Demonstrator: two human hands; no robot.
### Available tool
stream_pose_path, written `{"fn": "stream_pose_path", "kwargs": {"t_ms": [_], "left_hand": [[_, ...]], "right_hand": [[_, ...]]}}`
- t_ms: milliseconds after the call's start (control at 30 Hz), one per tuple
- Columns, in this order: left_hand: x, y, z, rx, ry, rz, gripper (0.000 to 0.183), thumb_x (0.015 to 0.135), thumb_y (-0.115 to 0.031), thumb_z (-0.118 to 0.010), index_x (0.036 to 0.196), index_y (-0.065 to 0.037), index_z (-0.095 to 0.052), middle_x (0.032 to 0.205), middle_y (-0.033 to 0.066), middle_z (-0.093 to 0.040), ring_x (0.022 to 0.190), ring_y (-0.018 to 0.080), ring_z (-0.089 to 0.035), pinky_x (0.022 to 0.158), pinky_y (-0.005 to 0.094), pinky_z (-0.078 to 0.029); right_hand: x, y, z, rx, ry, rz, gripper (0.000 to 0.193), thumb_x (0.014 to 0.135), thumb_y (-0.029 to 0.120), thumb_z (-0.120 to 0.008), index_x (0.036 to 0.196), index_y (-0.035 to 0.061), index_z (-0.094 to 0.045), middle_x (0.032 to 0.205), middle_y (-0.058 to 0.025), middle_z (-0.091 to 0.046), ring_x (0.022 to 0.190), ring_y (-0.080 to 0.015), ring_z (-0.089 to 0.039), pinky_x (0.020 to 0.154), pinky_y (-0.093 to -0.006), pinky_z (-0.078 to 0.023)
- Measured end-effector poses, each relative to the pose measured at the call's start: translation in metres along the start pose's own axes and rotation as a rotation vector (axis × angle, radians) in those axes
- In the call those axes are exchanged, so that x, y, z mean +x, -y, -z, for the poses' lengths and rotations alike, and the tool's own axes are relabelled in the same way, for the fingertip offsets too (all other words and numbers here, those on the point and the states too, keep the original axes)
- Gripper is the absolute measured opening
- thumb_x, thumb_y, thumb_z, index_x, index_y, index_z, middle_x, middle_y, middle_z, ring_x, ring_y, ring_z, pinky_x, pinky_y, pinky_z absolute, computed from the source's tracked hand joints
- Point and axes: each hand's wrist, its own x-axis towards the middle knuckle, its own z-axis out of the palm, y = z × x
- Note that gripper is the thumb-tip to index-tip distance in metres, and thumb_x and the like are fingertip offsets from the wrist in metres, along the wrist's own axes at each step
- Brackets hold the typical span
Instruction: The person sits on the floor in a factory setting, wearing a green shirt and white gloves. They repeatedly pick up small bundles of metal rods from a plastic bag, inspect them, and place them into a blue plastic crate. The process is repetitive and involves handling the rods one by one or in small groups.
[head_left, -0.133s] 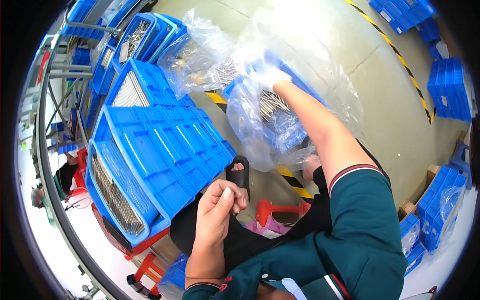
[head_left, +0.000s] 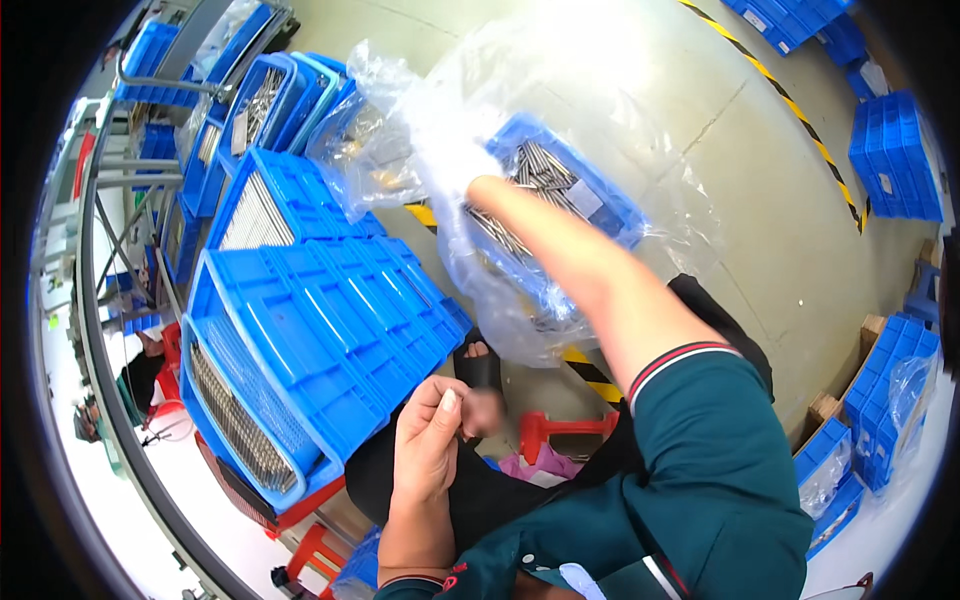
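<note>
My left hand (head_left: 428,438) is raised over my lap, its fingers curled in and the thumb pressed to them. Whatever sits in that pinch, if anything, is too small or blurred to name. My right arm reaches forward across a blue bin (head_left: 622,205) on the floor. Strong glare washes out my right hand (head_left: 450,150), so its fingers do not show. It is at the bin's left side, against a clear plastic bag (head_left: 505,325). Inside the bin lie loose thin metal rods (head_left: 545,170) and a pale label card (head_left: 584,198).
At left stand stacked blue crates (head_left: 310,320); one holds rows of rods (head_left: 235,405). More blue bins (head_left: 262,105) stand beyond. A red stool (head_left: 545,428) is between my legs. Yellow-black tape (head_left: 800,120) crosses the floor, with blue crates (head_left: 893,160) at far right.
My right hand has moved left from over the bin, and the plastic has shifted left with it, baring more rods. My left hand stays nearly in place.
</note>
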Motion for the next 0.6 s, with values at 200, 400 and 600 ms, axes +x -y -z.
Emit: {"fn": "stream_pose_path", "kwargs": {"t_ms": [200,400,600], "left_hand": [[0.001,0.01,0.002,0.007,-0.006,0.059,0.023,0.095,-0.023,-0.051,0.09,-0.001,-0.055,0.078,0.006,-0.059,0.066,0.0077,-0.048,0.062,0.0205,-0.037],[-0.001,0.005,0.004,0.02,-0.008,0.031,0.028,0.094,-0.028,-0.053,0.087,-0.002,-0.053,0.075,0.0101,-0.058,0.062,0.0101,-0.048,0.057,0.0213,-0.037],[-0.009,0.009,0.009,0.005,0.027,0.048,0.029,0.094,-0.028,-0.052,0.088,0.0,-0.053,0.076,0.0111,-0.058,0.064,0.0111,-0.049,0.059,0.0217,-0.038]], "right_hand": [[-0.022,-0.013,-0.019,0.152,-0.205,0.058,0.036,0.085,0.025,-0.045,0.113,0.004,-0.054,0.101,-0.0264,-0.06,0.097,-0.0404,-0.058,0.083,-0.0463,-0.047],[-0.075,-0.063,0.014,-0.146,-0.454,-0.019,0.038,0.081,0.012,-0.046,0.118,0.0034,-0.05,0.095,-0.0256,-0.062,0.087,-0.0413,-0.06,0.076,-0.0482,-0.047],[-0.069,-0.152,0.007,-0.251,-0.324,-0.413,0.025,0.081,0.016,-0.051,0.097,0.0043,-0.064,0.095,-0.0219,-0.065,0.093,-0.0363,-0.063,0.081,-0.0449,-0.05]]}}
